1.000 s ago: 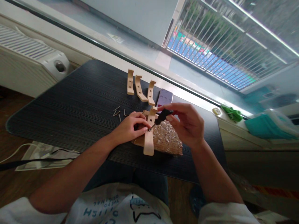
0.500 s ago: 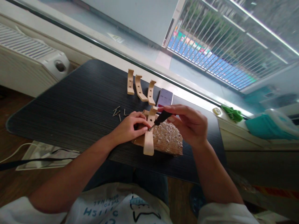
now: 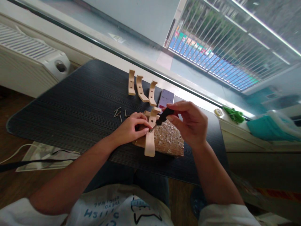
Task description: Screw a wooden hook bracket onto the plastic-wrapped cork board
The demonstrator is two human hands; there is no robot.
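A pale wooden hook (image 3: 150,144) lies across a brown, rough-faced block (image 3: 168,138) near the table's front edge. My right hand (image 3: 191,122) is closed around the black handle of a screwdriver (image 3: 162,117), whose tip points down into the hook's lower hole. Pressed against the hook's left side, the fingers of my left hand (image 3: 133,128) pinch close to the screwdriver tip, holding the hook on the block. Whether a screw sits under the tip is too small to tell. Several loose screws (image 3: 118,112) lie left of the block.
Three more wooden hooks (image 3: 141,89) stand in a row at the table's far edge beside a phone (image 3: 166,98). The dark table (image 3: 70,103) stretches left toward a white radiator (image 3: 35,56). Along the right sill are a tape roll (image 3: 218,112), a green cloth (image 3: 234,114) and a teal container (image 3: 263,125).
My right hand has shifted its grip on the screwdriver handle, its index finger drawing back from the hook's top. My left hand, the hook and the block stay in place.
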